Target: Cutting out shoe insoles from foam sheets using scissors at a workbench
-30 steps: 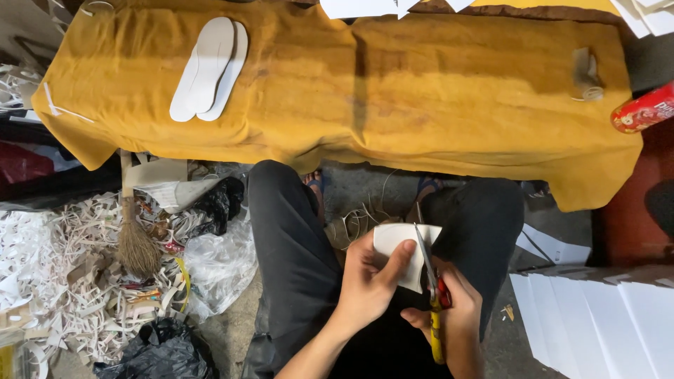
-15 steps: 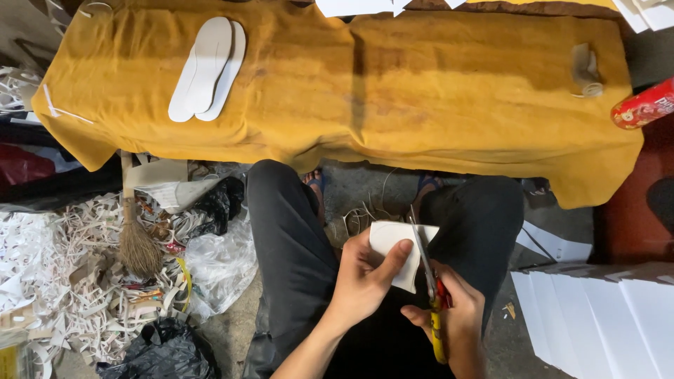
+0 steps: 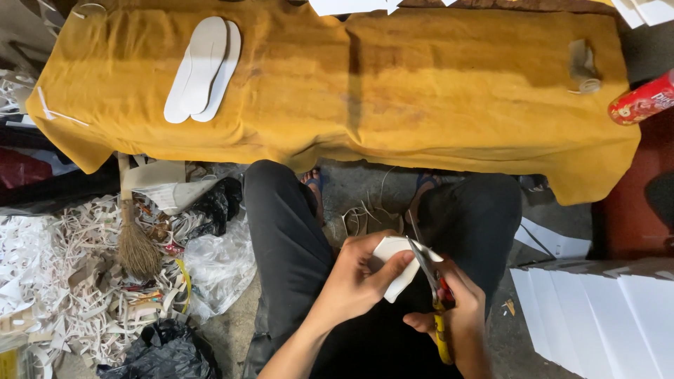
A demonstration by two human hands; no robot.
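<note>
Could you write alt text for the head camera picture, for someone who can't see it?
Seen from above, a seated person's left hand holds a white sheet piece while the right hand cuts it with yellow-handled scissors. Ahead, a mustard cloth-covered bench bears two stacked white insoles; paper scraps and a small broom lie at left.

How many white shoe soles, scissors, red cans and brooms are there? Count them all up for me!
White shoe soles on the yellow cloth: 2
Scissors, in the right hand: 1
Red cans: 1
Brooms: 1
Total: 5
</note>
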